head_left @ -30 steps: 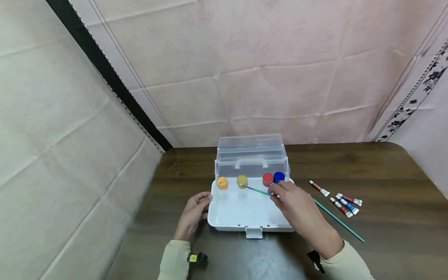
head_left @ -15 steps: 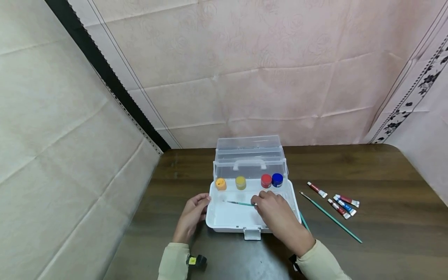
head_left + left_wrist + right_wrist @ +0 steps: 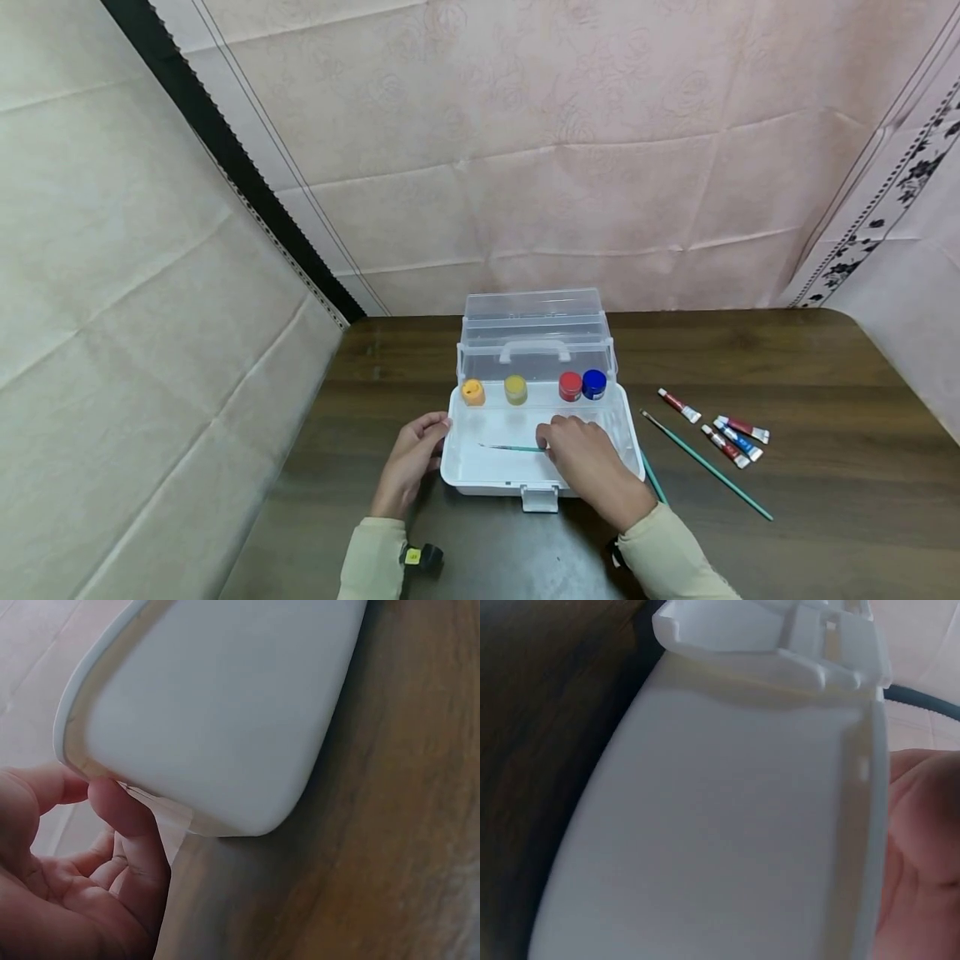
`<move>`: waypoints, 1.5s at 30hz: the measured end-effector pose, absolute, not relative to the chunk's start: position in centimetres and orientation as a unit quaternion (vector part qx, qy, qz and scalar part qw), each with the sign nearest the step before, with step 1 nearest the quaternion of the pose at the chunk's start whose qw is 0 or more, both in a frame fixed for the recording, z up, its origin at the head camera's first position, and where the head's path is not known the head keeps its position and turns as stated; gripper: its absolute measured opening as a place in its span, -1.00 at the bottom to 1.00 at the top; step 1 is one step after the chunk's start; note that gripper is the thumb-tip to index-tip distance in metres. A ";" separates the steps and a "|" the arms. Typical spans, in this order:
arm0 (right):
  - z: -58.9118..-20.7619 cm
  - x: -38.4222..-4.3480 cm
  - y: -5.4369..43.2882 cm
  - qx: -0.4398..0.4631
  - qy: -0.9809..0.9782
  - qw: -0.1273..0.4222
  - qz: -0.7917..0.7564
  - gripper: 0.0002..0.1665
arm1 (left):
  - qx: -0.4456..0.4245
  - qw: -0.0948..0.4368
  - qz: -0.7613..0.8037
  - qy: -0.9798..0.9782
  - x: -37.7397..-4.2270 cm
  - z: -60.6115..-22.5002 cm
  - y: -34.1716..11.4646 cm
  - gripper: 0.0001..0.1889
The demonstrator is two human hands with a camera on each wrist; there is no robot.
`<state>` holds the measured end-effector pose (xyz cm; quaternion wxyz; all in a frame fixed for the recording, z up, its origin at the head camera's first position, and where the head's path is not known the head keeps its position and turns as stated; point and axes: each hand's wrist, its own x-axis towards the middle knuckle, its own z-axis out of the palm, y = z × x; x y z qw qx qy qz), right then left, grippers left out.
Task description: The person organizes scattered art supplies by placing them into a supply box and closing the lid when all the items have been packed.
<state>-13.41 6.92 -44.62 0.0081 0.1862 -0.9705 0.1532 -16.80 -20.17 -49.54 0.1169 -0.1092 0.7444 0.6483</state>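
Observation:
In the head view my right hand [image 3: 592, 462] holds a thin paintbrush [image 3: 513, 448] with a teal handle, low over the white tray. The brush tip points left; the hand hides the rest of it. My left hand [image 3: 411, 458] pinches the left rim of the white plastic box [image 3: 480, 467] between thumb and finger; the left wrist view shows thumb and finger [image 3: 124, 810] at the rim. Along the back of the tray stand an orange jar [image 3: 472, 392], a yellow jar [image 3: 516, 390], a red jar [image 3: 570, 386] and a blue jar [image 3: 594, 384].
The box's clear lid [image 3: 534, 329] stands raised behind the tray. Another teal brush [image 3: 708, 465] lies on the wooden table [image 3: 840, 392] at right, near several small paint tubes [image 3: 726, 446]. A teal handle [image 3: 652, 477] shows beside the box's right side. A latch [image 3: 540, 500] sticks out in front.
My right hand has brought the paintbrush from the yellow jar toward me and left, over the tray's middle. The left hand keeps its place on the rim.

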 end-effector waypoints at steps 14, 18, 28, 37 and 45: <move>-45.3 -14.2 7.9 0.136 -0.970 -0.077 0.183 -0.79 | -0.105 0.122 0.657 0.737 -17.3 -49.9 -19.6 -0.54; -45.5 -14.3 8.0 0.126 -0.969 -0.094 0.190 -0.78 | -0.097 0.119 0.662 0.734 -17.3 -49.9 -19.5 -0.53; -45.7 -14.0 8.1 0.118 -0.974 -0.043 0.187 -0.88 | -0.091 0.106 0.675 0.725 -17.1 -50.0 -19.5 -0.53; -44.8 -11.8 8.9 0.085 -0.966 0.069 0.233 -0.84 | -0.094 0.108 0.672 0.726 -17.0 -50.0 -19.9 -0.55; -43.6 -10.3 11.8 0.049 -0.944 0.170 0.277 -0.80 | -0.095 0.111 0.672 0.726 -17.1 -50.3 -20.2 -0.56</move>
